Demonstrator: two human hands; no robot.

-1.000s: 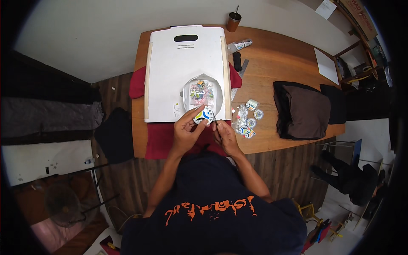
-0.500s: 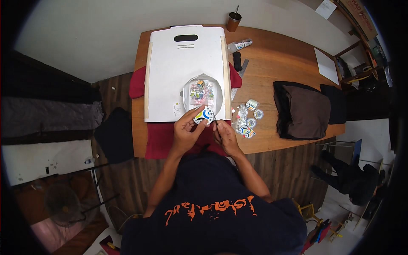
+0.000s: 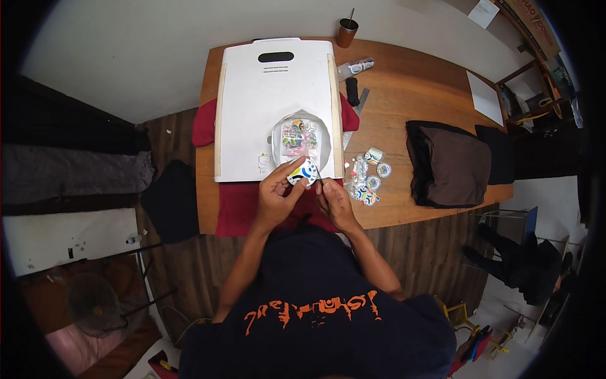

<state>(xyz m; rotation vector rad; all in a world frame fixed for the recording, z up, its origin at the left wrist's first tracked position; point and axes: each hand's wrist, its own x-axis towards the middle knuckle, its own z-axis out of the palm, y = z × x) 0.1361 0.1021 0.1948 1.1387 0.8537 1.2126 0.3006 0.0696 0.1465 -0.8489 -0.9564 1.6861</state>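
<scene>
Between the thumb and fingers of my left hand (image 3: pixel 276 198) is a rounded white sticker (image 3: pixel 302 173) printed in blue, yellow and black. My right hand (image 3: pixel 336 203) is closed around a slim dark-bladed tool (image 3: pixel 319 176), whose tip meets the sticker's right edge; whether it is scissors or a knife I cannot tell. Just beyond both hands, a round white bowl-like holder (image 3: pixel 326 146) contains several colourful printed cutouts (image 3: pixel 298 134). It rests on the near part of a large white board (image 3: pixel 252 107) with a dark slot at its far end.
Right of the board lie several printed stickers and small rolls (image 3: pixel 366 183), a metal ruler (image 3: pixel 361 103) and a black bundle (image 3: pixel 352 90). A brown cup (image 3: pixel 346 34) stands at the back. Folded dark cloth (image 3: pixel 451 164) is on the wooden table (image 3: pixel 404 82); red cloth (image 3: pixel 237 208) pokes out under the board.
The sticker has turned slightly in my left hand's fingers, against the dark blade. Both hands stay in nearly the same place.
</scene>
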